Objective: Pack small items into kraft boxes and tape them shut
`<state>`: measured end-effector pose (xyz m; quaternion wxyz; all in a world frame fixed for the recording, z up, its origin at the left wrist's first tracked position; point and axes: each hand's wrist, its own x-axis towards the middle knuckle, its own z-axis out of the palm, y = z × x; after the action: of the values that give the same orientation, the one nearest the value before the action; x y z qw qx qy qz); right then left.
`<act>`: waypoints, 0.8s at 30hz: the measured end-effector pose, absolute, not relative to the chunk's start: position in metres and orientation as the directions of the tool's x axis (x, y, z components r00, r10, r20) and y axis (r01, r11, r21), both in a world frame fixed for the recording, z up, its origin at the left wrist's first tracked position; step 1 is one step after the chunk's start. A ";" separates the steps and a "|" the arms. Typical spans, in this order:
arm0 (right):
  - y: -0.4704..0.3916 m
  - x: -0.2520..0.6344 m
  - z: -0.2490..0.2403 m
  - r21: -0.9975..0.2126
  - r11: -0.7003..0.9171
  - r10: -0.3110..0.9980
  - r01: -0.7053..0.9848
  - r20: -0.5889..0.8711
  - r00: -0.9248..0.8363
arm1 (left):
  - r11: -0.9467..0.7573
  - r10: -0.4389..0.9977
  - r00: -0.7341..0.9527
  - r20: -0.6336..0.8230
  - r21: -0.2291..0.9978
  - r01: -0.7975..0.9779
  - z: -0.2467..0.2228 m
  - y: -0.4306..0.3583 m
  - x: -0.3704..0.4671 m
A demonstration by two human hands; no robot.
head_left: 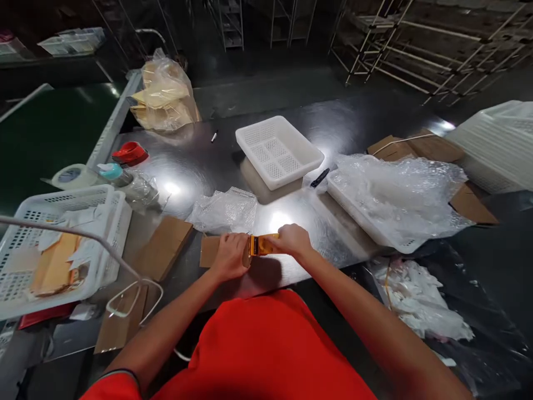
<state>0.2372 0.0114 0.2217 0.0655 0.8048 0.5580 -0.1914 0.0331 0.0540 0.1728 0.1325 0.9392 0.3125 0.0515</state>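
Note:
My left hand (pixel 233 255) grips a small brown cardboard box (pixel 209 251) at the table's front edge, fingers over its top. In my right hand (pixel 293 240) is a yellow hand tool (pixel 267 244) with a dark part at its left end; its exact kind is unclear. That end meets the right end of the box, close by my left fingers. Crumpled bubble wrap (pixel 227 210) lies just behind the box. To its left rests a flat piece of cardboard (pixel 163 248).
Beyond my hands stands a white plastic basket (pixel 280 150). Bubble wrap (pixel 400 194) covers a tray at right, with a black-handled object (pixel 320 178) nearby. At left are a paper-filled basket (pixel 62 244), a white cable (pixel 104 244), a bottle (pixel 137 189) and a red tape dispenser (pixel 130 153).

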 end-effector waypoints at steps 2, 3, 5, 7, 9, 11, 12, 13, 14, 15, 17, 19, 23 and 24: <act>0.017 0.234 0.223 -0.112 -0.350 0.888 0.930 -0.355 0.291 | -0.782 0.592 0.806 -0.001 0.242 0.574 0.171 0.056 0.035; 0.020 0.232 0.223 -0.117 -0.336 0.898 0.935 -0.340 0.280 | -0.776 0.602 0.798 -0.010 0.226 0.589 0.169 0.057 0.036; 0.025 0.228 0.221 -0.130 -0.316 0.910 0.940 -0.322 0.261 | -0.758 0.630 0.776 -0.023 0.199 0.621 0.165 0.059 0.037; 0.031 0.224 0.217 -0.129 -0.334 0.902 0.934 -0.330 0.277 | -0.750 0.640 0.768 -0.040 0.186 0.635 0.165 0.059 0.038; 0.037 0.226 0.211 -0.119 -0.376 0.883 0.919 -0.346 0.317 | -0.753 0.631 0.775 -0.050 0.205 0.626 0.170 0.058 0.039; 0.039 0.236 0.208 -0.092 -0.430 0.856 0.898 -0.357 0.373 | -0.742 0.637 0.771 -0.002 0.270 0.614 0.181 0.057 0.039; 0.037 0.246 0.208 -0.072 -0.458 0.841 0.886 -0.359 0.405 | -0.729 0.652 0.757 0.048 0.315 0.608 0.187 0.057 0.039; 0.032 0.259 0.208 -0.048 -0.487 0.824 0.872 -0.356 0.441 | -0.712 0.672 0.733 0.106 0.364 0.600 0.193 0.058 0.037; 0.024 0.275 0.209 -0.019 -0.516 0.806 0.857 -0.351 0.477 | -0.692 0.693 0.703 0.158 0.417 0.589 0.198 0.058 0.035; 0.014 0.293 0.209 0.009 -0.547 0.786 0.837 -0.339 0.517 | -0.666 0.716 0.670 0.195 0.476 0.574 0.201 0.059 0.032; -0.011 0.331 0.204 0.059 -0.616 0.739 0.785 -0.303 0.602 | -0.578 0.773 0.598 0.212 0.623 0.527 0.200 0.057 0.025; -0.037 0.362 0.188 0.064 -0.695 0.688 0.716 -0.231 0.688 | -0.459 0.829 0.528 0.183 0.762 0.456 0.187 0.049 0.019; -0.071 0.373 0.128 -0.083 -0.696 0.714 0.713 -0.174 0.678 | -0.306 0.896 0.428 0.119 0.864 0.400 0.131 0.021 0.004; -0.074 0.365 0.113 -0.095 -0.696 0.716 0.712 -0.153 0.681 | -0.281 0.900 0.427 0.088 0.866 0.413 0.114 0.014 -0.004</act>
<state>0.3653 -0.0740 0.1134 -0.0136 0.9166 0.3895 -0.0894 -0.0042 0.0141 0.1145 0.4044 0.7415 0.4427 0.3010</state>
